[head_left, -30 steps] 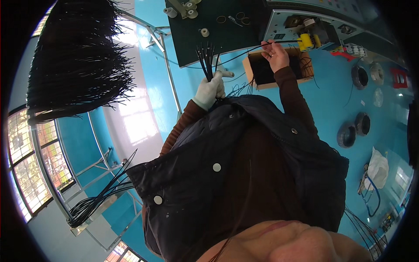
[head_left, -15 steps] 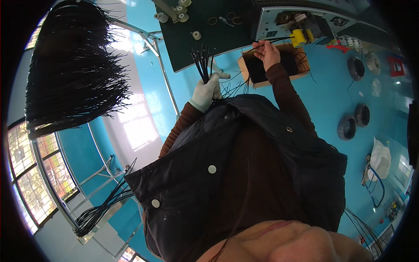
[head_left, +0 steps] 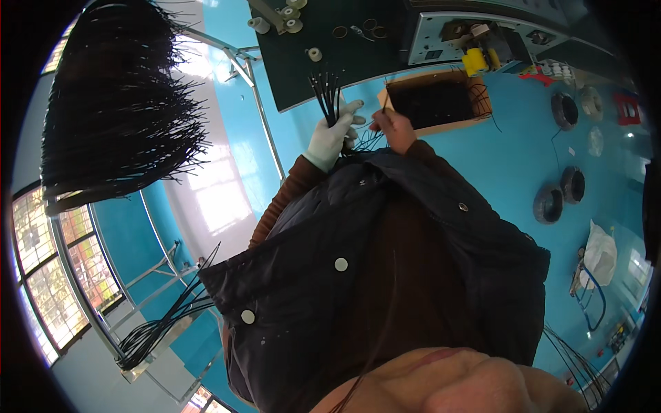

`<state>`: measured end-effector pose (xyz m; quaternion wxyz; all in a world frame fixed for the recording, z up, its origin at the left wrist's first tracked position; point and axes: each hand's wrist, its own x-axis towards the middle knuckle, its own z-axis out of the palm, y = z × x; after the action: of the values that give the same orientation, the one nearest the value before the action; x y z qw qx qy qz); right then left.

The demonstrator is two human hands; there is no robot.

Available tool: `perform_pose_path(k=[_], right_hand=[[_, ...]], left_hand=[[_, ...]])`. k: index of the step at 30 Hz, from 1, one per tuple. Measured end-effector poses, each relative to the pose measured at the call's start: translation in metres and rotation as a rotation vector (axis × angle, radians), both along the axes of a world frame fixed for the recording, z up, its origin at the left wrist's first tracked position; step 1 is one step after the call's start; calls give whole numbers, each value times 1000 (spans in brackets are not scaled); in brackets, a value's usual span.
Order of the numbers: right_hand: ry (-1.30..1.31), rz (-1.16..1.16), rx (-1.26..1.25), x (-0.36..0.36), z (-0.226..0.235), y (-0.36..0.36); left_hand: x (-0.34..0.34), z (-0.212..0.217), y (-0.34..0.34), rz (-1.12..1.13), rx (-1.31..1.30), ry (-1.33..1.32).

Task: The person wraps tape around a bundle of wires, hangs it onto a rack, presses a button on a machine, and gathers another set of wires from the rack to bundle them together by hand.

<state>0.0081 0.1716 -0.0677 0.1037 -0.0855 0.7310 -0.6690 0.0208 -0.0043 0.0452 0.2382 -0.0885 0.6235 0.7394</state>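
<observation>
Head view, gloved left hand (head_left: 332,136) grasping black wire bundle (head_left: 326,96), right hand (head_left: 394,129) pinching one wire, cardboard box (head_left: 435,103) beyond.

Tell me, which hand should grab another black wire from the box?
Probably the right hand: it is bare, free and nearest the cardboard box. The gloved left hand is full, gripping the bundle of black wires.

A cable workshop: hanging black wire bundles (head_left: 117,103), metal racks (head_left: 258,103), wire coils (head_left: 549,204), workbench machine (head_left: 482,41).
</observation>
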Motion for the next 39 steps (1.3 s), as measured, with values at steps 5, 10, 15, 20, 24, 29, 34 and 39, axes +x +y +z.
perform_pose_path(k=[5,10,15,20,24,29,34,39], right_hand=[[141,283,147,11,19,-9],[69,498,485,9,53,-16],[172,560,324,5,23,-8],[-249,-66,10,-15,-44,38],[-458,-454,-184,-42,-22,61],[-341,-545,-425,-72,1,74],[-358,-427,-550,-85,5,75],[-398,-361,-608,-86,10,66]], left_hand=[[-1,-9,4,-12,-19,85],[4,-15,2,36,35,55],[5,-26,-4,4,12,81],[5,-8,4,163,-24,-5],[8,-4,2,161,7,-132],[5,-10,6,87,28,-138],[6,-9,8,74,27,-130],[8,-11,4,53,30,-116]])
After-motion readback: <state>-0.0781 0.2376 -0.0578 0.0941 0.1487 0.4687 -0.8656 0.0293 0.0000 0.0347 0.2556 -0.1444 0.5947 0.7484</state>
